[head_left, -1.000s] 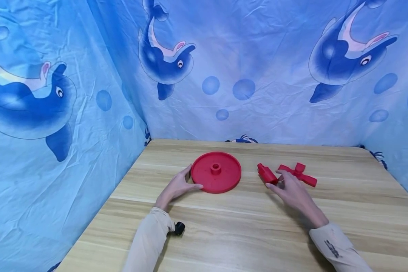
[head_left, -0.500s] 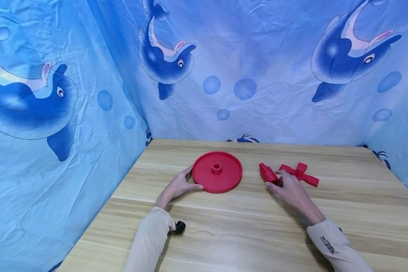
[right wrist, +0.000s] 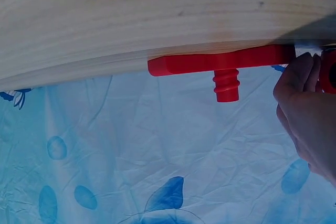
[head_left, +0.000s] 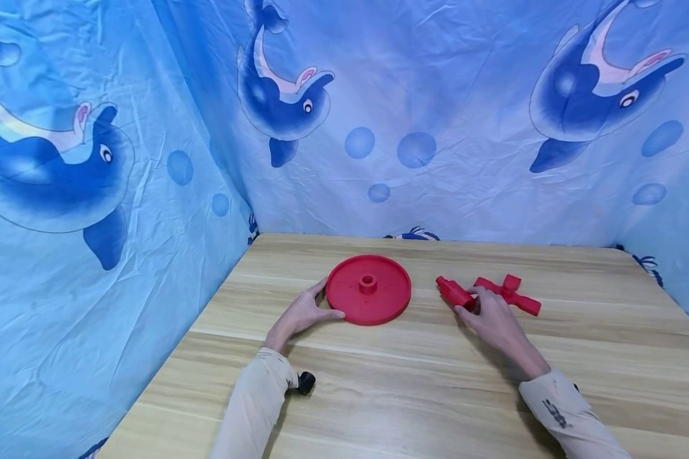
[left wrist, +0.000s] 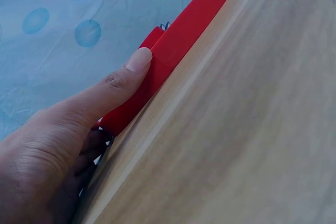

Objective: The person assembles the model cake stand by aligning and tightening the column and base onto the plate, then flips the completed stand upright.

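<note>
Disc (head_left: 369,305), flat on table (head_left: 390,389), rim gripped at 8 o'clock by left hand (head_left: 303,316); peg (head_left: 455,293) at disc's 3 o'clock, near end pinched by right hand (head_left: 496,320), bar (head_left: 526,303) at that hand's 1 o'clock. Left fingertips hard to make out behind disc; peg cut off in right wrist view. Table's far edge near, disc's 12 o'clock; wood extends widely towards 6 o'clock.

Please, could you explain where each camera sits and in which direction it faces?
Head: on the head, facing forward and down at the round red plastic disc, stepped red plastic cylinder and cross-shaped red plastic piece; left hand, right hand and beige fabric sleeves show.
Left wrist: on that wrist, facing the disc's edge; left hand shows.
Right wrist: on that wrist, image inverted, facing the cross-shaped piece; right hand shows.
Shared: head and right wrist both show the cross-shaped piece.
</note>
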`<action>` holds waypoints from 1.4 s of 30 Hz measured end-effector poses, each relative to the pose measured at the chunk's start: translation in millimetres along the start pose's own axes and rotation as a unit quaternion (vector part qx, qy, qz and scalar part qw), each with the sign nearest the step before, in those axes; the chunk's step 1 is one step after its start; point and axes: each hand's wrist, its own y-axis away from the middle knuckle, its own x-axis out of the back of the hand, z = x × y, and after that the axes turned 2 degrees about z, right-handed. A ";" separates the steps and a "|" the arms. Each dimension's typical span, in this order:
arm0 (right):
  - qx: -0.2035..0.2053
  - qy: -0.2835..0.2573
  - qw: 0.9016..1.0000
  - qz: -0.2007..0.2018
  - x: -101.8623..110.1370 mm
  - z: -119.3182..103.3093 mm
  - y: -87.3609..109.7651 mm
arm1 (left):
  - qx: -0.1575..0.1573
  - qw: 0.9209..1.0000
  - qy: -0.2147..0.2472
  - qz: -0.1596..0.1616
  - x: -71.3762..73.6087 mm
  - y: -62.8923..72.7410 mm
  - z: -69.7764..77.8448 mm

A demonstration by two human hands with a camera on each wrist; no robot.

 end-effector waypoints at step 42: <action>0.064 -0.075 0.989 0.106 -6.3 -40.7 -20.0 | -0.007 1.000 0.015 0.000 -0.7 2.0 -3.0</action>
